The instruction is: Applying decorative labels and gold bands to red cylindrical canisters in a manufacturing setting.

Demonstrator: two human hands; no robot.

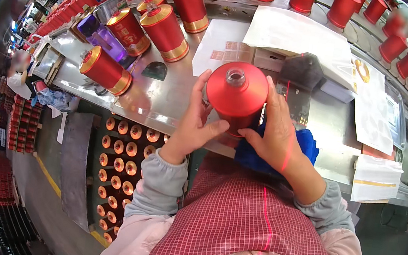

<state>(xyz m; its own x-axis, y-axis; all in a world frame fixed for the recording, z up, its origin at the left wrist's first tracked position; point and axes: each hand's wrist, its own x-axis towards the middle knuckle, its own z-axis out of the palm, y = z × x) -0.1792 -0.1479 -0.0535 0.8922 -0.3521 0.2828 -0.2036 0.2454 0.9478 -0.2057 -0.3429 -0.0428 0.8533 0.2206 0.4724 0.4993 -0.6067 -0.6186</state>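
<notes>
A red bottle (242,99) with a wide round shoulder and a short clear neck stands upright between my hands, at the bench's near edge. My left hand (193,120) presses on its left side, thumb on the near face. My right hand (279,128) wraps its right side, the thumb also at the front low down. The bottle hides part of my fingers. A bunched blue cloth (308,146) lies just under my right wrist. A thin red light line crosses my right hand and the checked apron (233,211).
Several red bottles with gold tops and bases (165,32) stand at the left, near a purple bottle (102,38). White papers (302,34) and a dark device (302,71) lie beyond. Red bottles (342,8) line a conveyor behind. Below left, gold-topped bottles (118,165) stand in rows.
</notes>
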